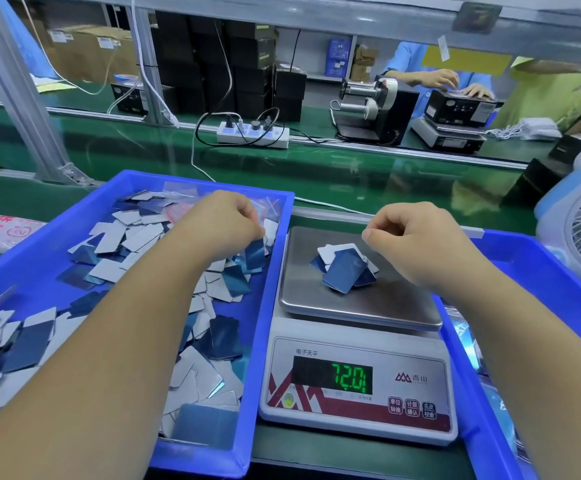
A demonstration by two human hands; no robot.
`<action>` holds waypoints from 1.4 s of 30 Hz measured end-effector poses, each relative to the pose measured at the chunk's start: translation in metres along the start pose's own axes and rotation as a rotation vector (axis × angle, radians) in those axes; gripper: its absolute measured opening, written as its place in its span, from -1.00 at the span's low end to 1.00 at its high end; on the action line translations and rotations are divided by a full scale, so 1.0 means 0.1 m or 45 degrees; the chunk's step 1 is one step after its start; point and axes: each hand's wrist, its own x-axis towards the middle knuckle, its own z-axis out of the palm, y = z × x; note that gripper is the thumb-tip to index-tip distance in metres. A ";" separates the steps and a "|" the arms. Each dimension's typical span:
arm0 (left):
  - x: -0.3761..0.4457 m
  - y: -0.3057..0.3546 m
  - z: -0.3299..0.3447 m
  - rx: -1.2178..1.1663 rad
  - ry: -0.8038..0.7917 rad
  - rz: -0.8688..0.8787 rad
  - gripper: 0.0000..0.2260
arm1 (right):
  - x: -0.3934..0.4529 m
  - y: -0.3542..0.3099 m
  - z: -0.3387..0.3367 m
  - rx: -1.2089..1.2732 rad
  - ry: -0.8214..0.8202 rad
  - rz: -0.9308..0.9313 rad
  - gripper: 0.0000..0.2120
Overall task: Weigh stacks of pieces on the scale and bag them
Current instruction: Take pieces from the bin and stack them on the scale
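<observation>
bare forearms, no sleeves, no gloves

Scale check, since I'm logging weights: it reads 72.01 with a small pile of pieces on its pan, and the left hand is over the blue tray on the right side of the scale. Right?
Not quite. In the head view the left hand is over the blue tray on the left side of the scale, not the right. The rest holds: the display reads 72.01 and a small pile of pieces lies on the pan.

Factory packing line: green conveyor belt [316,168], blue bins [275,271].

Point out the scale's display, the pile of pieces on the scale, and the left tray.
scale's display [333,378]: head view, green digits.
pile of pieces [344,270]: head view, top blue piece.
left tray [275,258]: head view, right wall.
</observation>
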 end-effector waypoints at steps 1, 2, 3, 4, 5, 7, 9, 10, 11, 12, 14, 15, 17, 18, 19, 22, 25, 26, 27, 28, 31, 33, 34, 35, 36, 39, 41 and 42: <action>-0.01 0.01 0.01 0.008 0.012 0.020 -0.89 | 0.00 0.01 0.00 0.009 0.004 0.003 -0.81; -0.02 0.04 0.02 -0.073 0.029 0.057 -0.88 | 0.00 0.01 0.00 0.015 0.007 0.002 -0.81; -0.03 0.08 0.03 -0.257 0.033 0.113 -0.86 | 0.00 0.01 0.00 0.021 0.012 0.001 -0.81; -0.05 0.13 0.04 -0.500 0.014 0.173 -0.85 | 0.00 0.01 -0.01 0.030 0.020 0.000 -0.81; -0.09 0.19 0.06 -0.750 -0.039 0.227 -0.84 | 0.00 0.01 -0.01 0.052 0.035 0.003 -0.80; -0.18 0.31 0.17 -1.017 -0.173 0.327 -0.82 | 0.01 0.01 -0.01 0.163 0.052 0.025 -0.79; -0.25 0.39 0.34 -0.966 -0.256 0.424 -0.81 | 0.01 -0.01 -0.02 0.380 0.009 0.090 -0.72; -0.28 0.42 0.42 -0.906 -0.281 0.454 -0.81 | 0.01 -0.02 -0.02 0.462 -0.023 0.131 -0.69; -0.29 0.44 0.49 -0.840 -0.280 0.475 -0.81 | 0.01 -0.03 -0.02 0.487 -0.047 0.152 -0.66; -0.29 0.45 0.54 -0.758 -0.256 0.491 -0.81 | 0.00 -0.02 -0.01 0.453 -0.056 0.150 -0.65; -0.27 0.44 0.58 -0.499 -0.171 0.487 -0.79 | 0.00 -0.01 0.00 0.281 -0.040 0.123 -0.65; -0.26 0.43 0.59 -0.334 -0.123 0.476 -0.78 | 0.00 -0.01 0.01 0.198 -0.039 0.114 -0.67; -0.26 0.40 0.58 -0.073 -0.072 0.452 -0.77 | -0.01 -0.01 0.01 0.096 -0.072 0.104 -0.73; -0.26 0.39 0.56 -0.021 -0.078 0.442 -0.77 | -0.01 -0.01 0.01 0.064 -0.099 0.101 -0.75; -0.26 0.38 0.54 -0.004 -0.094 0.435 -0.78 | -0.02 -0.01 0.01 0.045 -0.129 0.099 -0.77; -0.23 0.39 0.46 -0.036 -0.162 0.431 -0.85 | -0.02 -0.01 -0.02 0.051 -0.184 0.106 -0.76; -0.19 0.34 0.42 -0.076 -0.256 0.436 -0.85 | -0.01 0.02 -0.06 0.087 -0.199 0.151 -0.74; -0.19 0.32 0.42 -0.074 -0.297 0.443 -0.82 | -0.01 0.04 -0.07 0.091 -0.215 0.168 -0.72; -0.19 0.31 0.42 -0.081 -0.339 0.445 -0.80 | -0.01 0.05 -0.08 0.081 -0.234 0.178 -0.70; -0.18 0.30 0.42 -0.096 -0.378 0.443 -0.78 | -0.01 0.06 -0.08 0.063 -0.255 0.182 -0.68; -0.17 0.31 0.45 -0.102 -0.427 0.450 -0.73 | 0.00 0.09 -0.07 0.022 -0.289 0.190 -0.65; -0.17 0.35 0.46 -0.056 -0.433 0.455 -0.66 | 0.01 0.10 -0.06 0.013 -0.291 0.197 -0.64; -0.17 0.37 0.45 -0.014 -0.440 0.455 -0.62 | 0.01 0.10 -0.06 0.020 -0.292 0.203 -0.62; -0.16 0.40 0.43 0.041 -0.460 0.453 -0.56 | 0.01 0.10 -0.06 0.031 -0.297 0.209 -0.59; -0.16 0.43 0.40 0.105 -0.498 0.447 -0.48 | 0.01 0.11 -0.06 0.041 -0.308 0.215 -0.56; -0.14 0.51 0.31 0.315 -0.694 0.420 -0.22 | 0.00 0.09 -0.09 0.045 -0.371 0.240 -0.39; -0.16 0.56 0.29 0.493 -0.793 0.455 -0.15 | -0.01 0.07 -0.09 0.007 -0.408 0.237 -0.35; -0.17 0.58 0.29 0.599 -0.801 0.497 -0.17 | -0.02 0.06 -0.09 -0.007 -0.418 0.229 -0.37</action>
